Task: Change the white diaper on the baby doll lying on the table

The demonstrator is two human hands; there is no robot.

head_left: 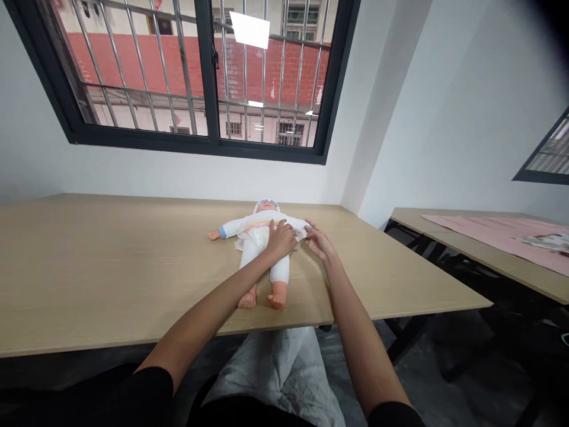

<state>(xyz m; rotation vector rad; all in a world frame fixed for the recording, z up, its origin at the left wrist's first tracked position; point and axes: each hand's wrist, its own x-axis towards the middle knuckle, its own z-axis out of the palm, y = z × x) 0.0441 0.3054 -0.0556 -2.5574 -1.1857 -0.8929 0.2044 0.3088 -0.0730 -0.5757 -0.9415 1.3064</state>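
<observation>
A baby doll (279, 274) in white clothes with blue cuffs and a white printed cap lies on its back, feet towards me, arms spread. Around its waist is a white diaper (255, 225) with an orange-yellow band and frilled edges. My left hand (281, 240) lies across the diaper's front, its fingers apart and resting on it. Beside the doll's arm on the right, my right hand (319, 243) has its fingertips at the diaper's side edge, seemingly pinching it; the exact contact is small and partly hidden.
The doll lies on a wooden table (133, 267), its near edge just beyond the doll's feet. Behind stands a wall with a barred window (208, 77). To the right, across a gap, another table (413, 222) carries a pink cloth (484, 234) and a whitish item (549, 241).
</observation>
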